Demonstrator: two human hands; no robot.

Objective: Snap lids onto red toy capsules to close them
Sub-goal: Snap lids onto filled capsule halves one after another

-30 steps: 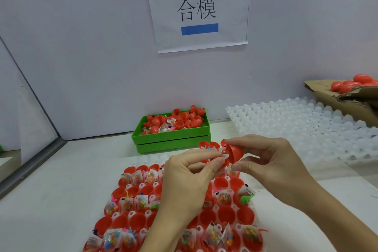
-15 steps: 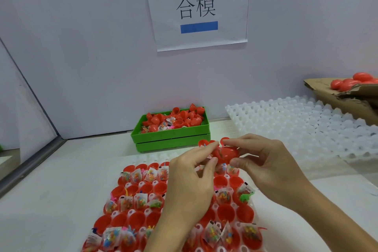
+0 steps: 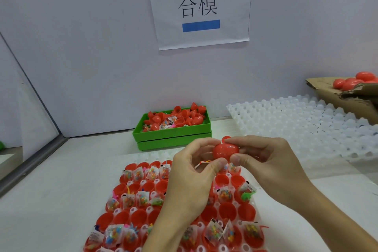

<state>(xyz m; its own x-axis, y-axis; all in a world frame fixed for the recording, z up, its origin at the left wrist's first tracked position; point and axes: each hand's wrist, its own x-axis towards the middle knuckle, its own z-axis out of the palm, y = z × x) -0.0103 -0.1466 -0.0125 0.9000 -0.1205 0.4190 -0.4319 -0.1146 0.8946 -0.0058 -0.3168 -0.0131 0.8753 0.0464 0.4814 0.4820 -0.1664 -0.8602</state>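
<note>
Pressing the two halves together, I now hold one closed-looking red capsule at mid-frame, where a moment ago my right hand held an open half apart from my left hand. Both sets of fingers pinch it from either side. Below lies the tray of open, toy-filled halves, many unlidded. The green bin of lids sits behind, the white empty tray right; nothing blocks the way.
</note>
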